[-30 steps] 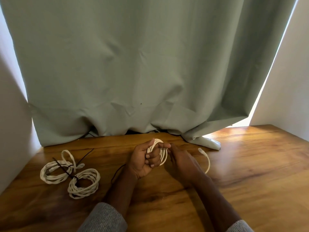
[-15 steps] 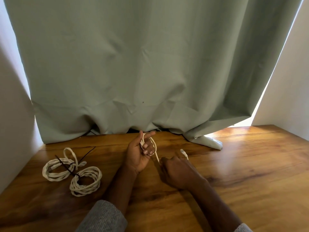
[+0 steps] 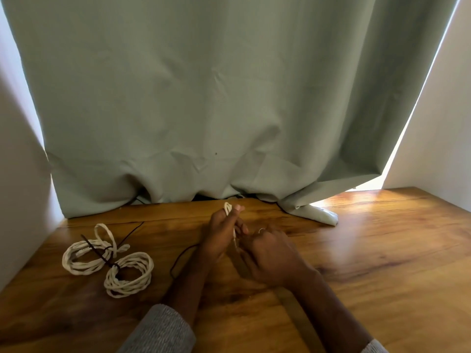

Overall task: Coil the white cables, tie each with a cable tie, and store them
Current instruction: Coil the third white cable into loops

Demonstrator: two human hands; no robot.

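My left hand (image 3: 221,233) grips a small coil of white cable (image 3: 227,208), held edge-on, with its top loop sticking out above my thumb. My right hand (image 3: 270,253) sits close beside it, fingers curled round the cable's lower part, of which only a short strand shows between the hands. Two coiled white cables lie on the wooden table at the left: one (image 3: 86,253) with a loose loop at its top, the other (image 3: 130,275) just in front of it. A black cable tie (image 3: 100,254) crosses them.
A black cable tie (image 3: 182,258) lies on the wooden table (image 3: 369,263) just left of my left forearm. A grey-green curtain (image 3: 229,98) hangs behind and bunches on the table's back edge. White walls close in on the left and right.
The coil, face-on a second ago, is now edge-on and squeezed narrow in my left hand. The loose end with its connector has been drawn in from the right and is out of sight. My right hand moved closer.
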